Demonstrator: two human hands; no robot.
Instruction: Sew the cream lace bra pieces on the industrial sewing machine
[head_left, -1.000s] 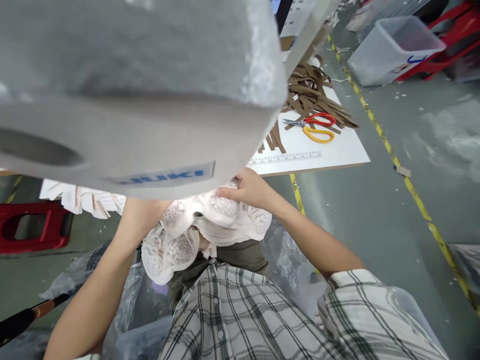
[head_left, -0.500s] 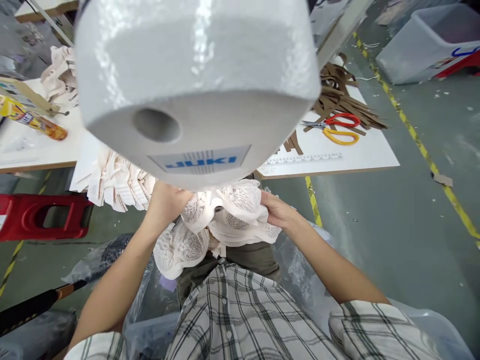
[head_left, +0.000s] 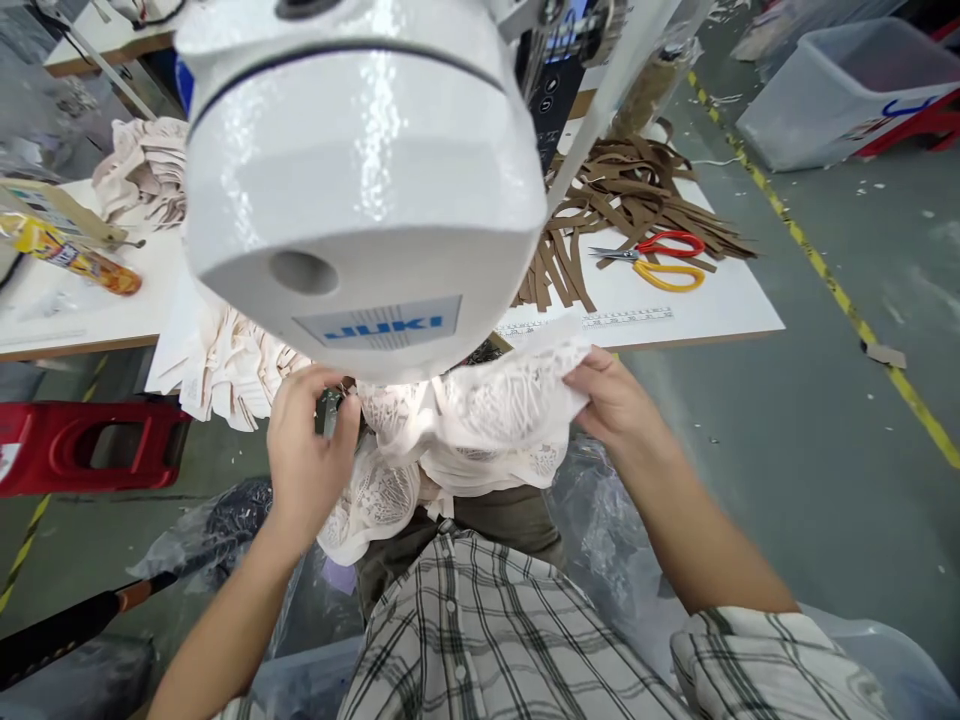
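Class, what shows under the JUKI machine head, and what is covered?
Below the machine head, a white lace garment shows, its right end in the right hand, the left hand near its other end. What lies directly beneath is covered.

Glossy sewing machine (head_left: 367, 185), 11 o'clock; textured lace-cloth garment (head_left: 495, 405), 6 o'clock; metal-bladed, plastic-handled scissors (head_left: 637, 259) on smooth table (head_left: 727, 297), 2 o'clock.

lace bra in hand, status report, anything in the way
Lace bra gripped in right hand. Left hand at its other end, grip unclear. JUKI sewing machine head partly blocking view.
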